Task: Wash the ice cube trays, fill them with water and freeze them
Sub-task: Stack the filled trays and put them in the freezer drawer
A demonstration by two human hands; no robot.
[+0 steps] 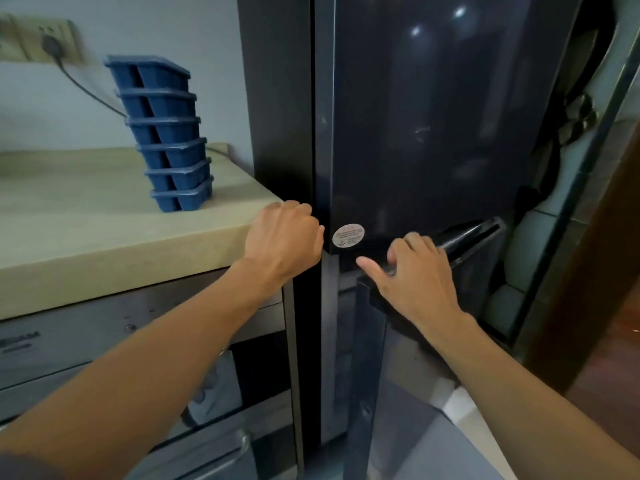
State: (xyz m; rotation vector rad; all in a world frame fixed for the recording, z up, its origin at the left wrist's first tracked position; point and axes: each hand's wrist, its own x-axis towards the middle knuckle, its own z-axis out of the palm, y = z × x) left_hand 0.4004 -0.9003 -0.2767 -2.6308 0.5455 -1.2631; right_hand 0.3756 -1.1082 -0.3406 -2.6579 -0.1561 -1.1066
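A stack of several blue ice cube trays (169,133) leans on the beige counter (86,220), left of the black fridge (433,116). My left hand (284,240) is curled into a fist at the counter's corner. Its knuckles and thumb lie against the bottom left edge of the upper fridge door, and nothing shows in its grip. My right hand (415,275) hooks its fingers over the top edge of the lower freezer door (377,341), thumb pointing left. That door stands slightly ajar.
A wall socket with a black plug and cable (52,46) sits behind the trays. Steel drawers (104,341) lie under the counter. A round white sticker (348,235) marks the upper door's corner. A dark wooden frame (588,271) stands to the right.
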